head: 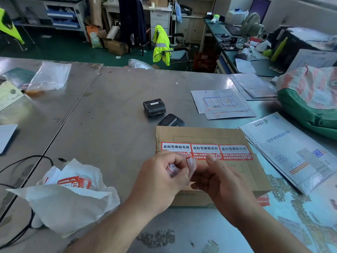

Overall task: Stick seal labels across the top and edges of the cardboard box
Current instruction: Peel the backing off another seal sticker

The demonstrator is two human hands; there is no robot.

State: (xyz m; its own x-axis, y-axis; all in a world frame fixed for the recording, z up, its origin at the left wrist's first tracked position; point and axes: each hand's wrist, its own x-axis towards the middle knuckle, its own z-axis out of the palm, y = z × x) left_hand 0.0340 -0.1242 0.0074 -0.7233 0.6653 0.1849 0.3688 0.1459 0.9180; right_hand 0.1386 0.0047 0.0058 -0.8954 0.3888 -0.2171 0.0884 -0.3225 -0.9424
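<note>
A flat brown cardboard box lies on the steel table in front of me. Three red-and-white seal labels sit side by side across its top seam. Another red label shows at the box's near right edge. My left hand pinches a curled red-and-white label with its backing just above the box's near left part. My right hand meets it there, fingertips at the label's edge. A white bag of spare labels lies open to the left.
Two small black label printers stand behind the box. A silver bubble mailer lies at the right, with papers and a green sack beyond it. Black cables run along the left.
</note>
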